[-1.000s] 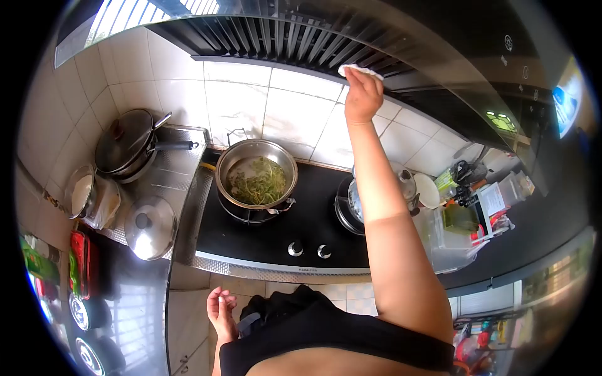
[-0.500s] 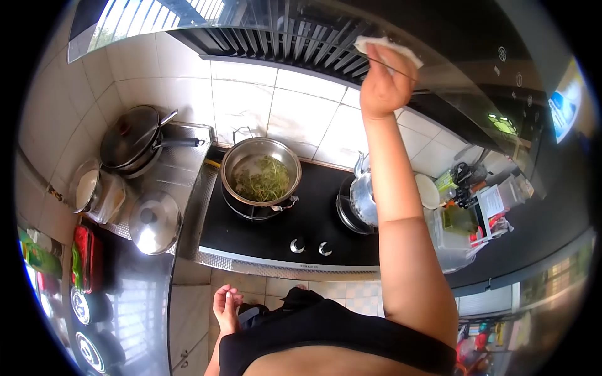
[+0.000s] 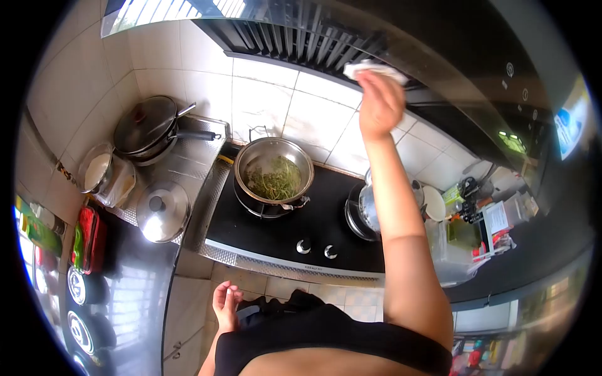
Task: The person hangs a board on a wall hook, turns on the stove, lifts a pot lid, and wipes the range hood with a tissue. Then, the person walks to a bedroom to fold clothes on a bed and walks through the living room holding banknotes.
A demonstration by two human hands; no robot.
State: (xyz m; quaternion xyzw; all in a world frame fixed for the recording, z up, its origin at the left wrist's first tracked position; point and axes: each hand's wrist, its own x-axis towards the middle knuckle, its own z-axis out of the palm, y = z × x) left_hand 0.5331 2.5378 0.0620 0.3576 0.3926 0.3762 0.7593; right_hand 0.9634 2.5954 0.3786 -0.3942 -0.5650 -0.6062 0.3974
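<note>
My right hand (image 3: pixel 380 105) is raised in front of me, its fingers closed on a folded white cloth (image 3: pixel 370 67). That cloth is up against the lower edge of the black range hood (image 3: pixel 451 50), beside the slatted grille (image 3: pixel 295 45). Down by my waist hangs my left hand (image 3: pixel 226 304), fingers loosely curled and apart, with nothing seen in it. On the black gas stove (image 3: pixel 269 235) below, a steel pot (image 3: pixel 274 143) holds green leafy stems in water. A second metal pot (image 3: pixel 370 207) on the right burner is partly hidden behind my right forearm.
A lidded black pan (image 3: pixel 147 128), a bowl (image 3: pixel 98 172) and a steel lid (image 3: pixel 163 212) rest on the left counter. Red and green packages (image 3: pixel 88 241) lie nearer. To the right stands a rack (image 3: pixel 492 229) with containers and utensils.
My right hand has come slightly lower and toward me with the cloth along the hood. The view has shifted a little; my left hand stays by my waist.
</note>
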